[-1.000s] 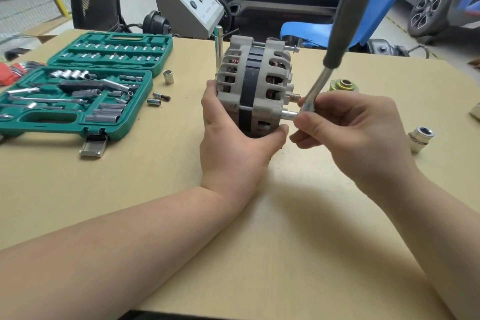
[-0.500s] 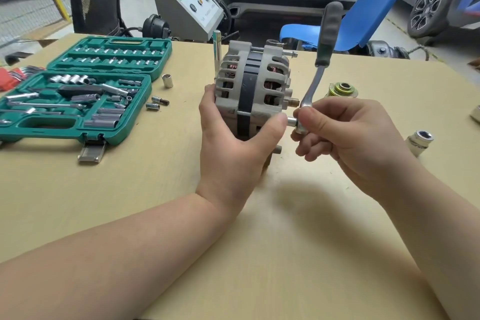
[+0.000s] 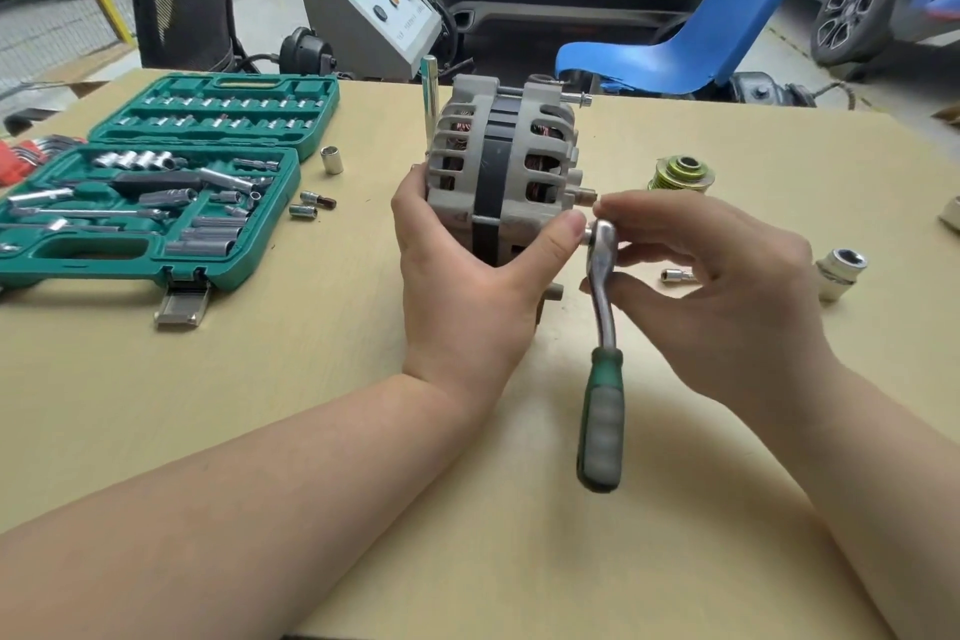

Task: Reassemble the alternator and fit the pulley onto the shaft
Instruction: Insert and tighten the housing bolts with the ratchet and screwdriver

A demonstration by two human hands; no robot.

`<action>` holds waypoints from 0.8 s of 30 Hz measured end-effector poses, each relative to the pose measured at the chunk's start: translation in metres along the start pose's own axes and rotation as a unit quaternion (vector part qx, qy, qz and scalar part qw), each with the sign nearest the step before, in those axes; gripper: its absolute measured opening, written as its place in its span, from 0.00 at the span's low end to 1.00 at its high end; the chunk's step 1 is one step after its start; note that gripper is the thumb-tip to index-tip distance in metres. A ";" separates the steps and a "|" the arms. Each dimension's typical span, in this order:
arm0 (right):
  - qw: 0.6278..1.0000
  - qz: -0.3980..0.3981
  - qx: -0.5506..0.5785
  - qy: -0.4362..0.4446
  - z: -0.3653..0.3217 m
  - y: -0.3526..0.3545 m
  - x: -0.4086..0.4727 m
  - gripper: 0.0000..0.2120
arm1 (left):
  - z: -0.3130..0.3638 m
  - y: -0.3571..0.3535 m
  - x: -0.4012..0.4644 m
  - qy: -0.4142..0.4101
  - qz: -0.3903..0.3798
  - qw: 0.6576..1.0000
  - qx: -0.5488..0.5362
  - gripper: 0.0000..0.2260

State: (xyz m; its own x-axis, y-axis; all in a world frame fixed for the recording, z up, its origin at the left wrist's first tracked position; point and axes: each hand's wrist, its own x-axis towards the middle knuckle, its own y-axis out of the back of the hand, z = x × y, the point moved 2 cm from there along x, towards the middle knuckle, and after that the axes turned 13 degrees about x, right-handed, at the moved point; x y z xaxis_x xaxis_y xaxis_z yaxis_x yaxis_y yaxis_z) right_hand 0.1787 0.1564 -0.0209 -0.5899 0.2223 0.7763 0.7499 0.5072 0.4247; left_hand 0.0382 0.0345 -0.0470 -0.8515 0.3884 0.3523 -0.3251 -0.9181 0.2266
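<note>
While hands (image 3: 467, 276) steady the alternator (image 3: 506, 166), its shaft points right.

Free room, as we find it: bare counter (image 3: 260, 405) in front of the alternator (image 3: 504, 172). Obstacles: open socket case (image 3: 156, 182) at left with loose sockets (image 3: 332, 160) beside it; pulley (image 3: 681, 174) and large socket (image 3: 840, 273) at right; ratchet (image 3: 602, 353) hanging down beside the alternator.
</note>
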 end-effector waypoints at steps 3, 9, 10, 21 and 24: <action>1.000 0.001 -0.016 0.024 -0.005 -0.003 -0.002 0.13 | 0.000 -0.001 0.000 0.001 -0.004 1.000 -0.012 0.45; 1.000 0.015 0.007 -0.022 -0.004 -0.004 0.002 0.15 | -0.002 0.000 0.000 0.006 -0.017 0.999 -0.030 0.48; 0.999 0.011 0.011 -0.032 -0.004 -0.003 0.003 0.16 | -0.002 0.000 0.000 0.007 -0.018 1.000 -0.025 0.48; 0.927 0.033 0.249 -0.278 -0.004 -0.007 0.020 0.14 | -0.001 0.002 -0.001 0.013 -0.014 1.000 0.012 0.49; 0.867 0.036 0.340 -0.363 -0.001 -0.007 0.024 0.18 | -0.001 0.002 -0.001 0.012 -0.006 1.000 0.017 0.49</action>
State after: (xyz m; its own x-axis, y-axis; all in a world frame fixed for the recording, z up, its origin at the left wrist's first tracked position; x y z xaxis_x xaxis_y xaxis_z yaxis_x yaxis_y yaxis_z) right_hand 0.1598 0.1574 -0.0043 -0.7673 0.6137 0.1862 0.5885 0.7892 -0.1759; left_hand 0.0383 0.0326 -0.0478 -0.8568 0.3979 0.3281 -0.3225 -0.9098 0.2611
